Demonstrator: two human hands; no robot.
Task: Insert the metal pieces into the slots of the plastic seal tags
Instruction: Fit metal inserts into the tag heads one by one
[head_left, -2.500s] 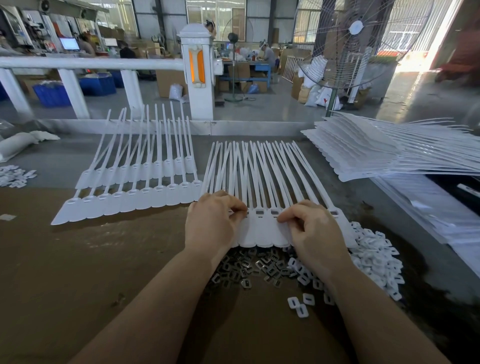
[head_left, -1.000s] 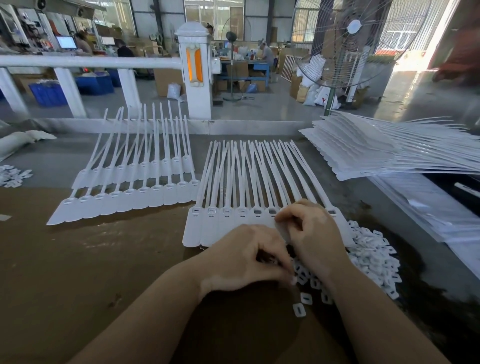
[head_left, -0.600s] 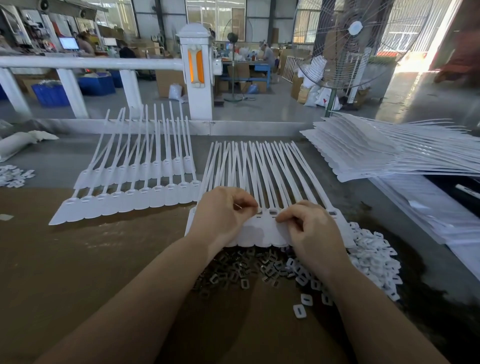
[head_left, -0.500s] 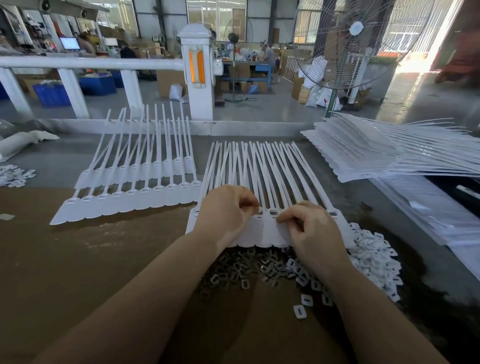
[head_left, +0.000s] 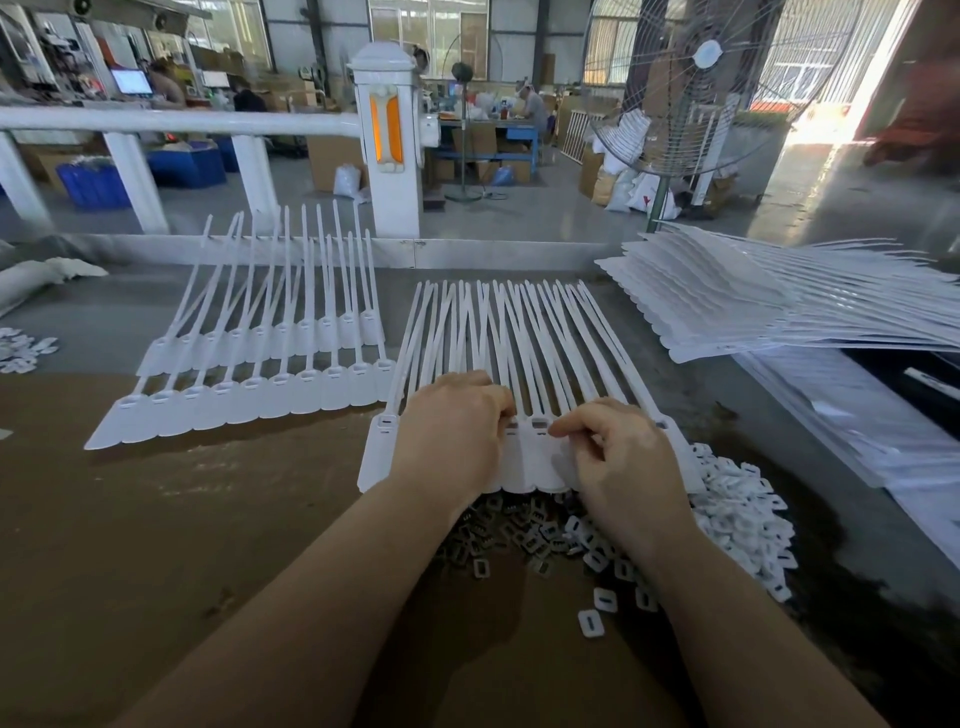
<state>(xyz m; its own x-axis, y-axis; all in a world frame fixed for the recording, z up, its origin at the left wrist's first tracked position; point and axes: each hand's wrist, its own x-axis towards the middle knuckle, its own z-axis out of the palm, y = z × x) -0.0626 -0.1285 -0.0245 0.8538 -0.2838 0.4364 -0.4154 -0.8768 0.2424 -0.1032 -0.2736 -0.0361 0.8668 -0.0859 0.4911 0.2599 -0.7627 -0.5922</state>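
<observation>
Two hands work at the near row of plastic seal tags (head_left: 519, 395), which lies flat across the middle of the counter (head_left: 156, 519). A second ago the left hand (head_left: 452, 431) was down at the heap of metal pieces (head_left: 498, 525) just below the tag heads; now it is back up on the row, fingers curled onto the slots, though whether they pinch a metal piece I cannot tell. The right hand (head_left: 618, 457) has hardly shifted, its fingers bent with their tips pressing a tag head beside the left. At the left lie two more rows of tags (head_left: 249, 384); right of the metal pieces is a pile of small white plastic caps (head_left: 737, 509), and farther right a tall stack of tags (head_left: 753, 306). Beyond the counter stand a white railing (head_left: 171, 122) and a pedestal fan (head_left: 696, 83) on the workshop floor.
</observation>
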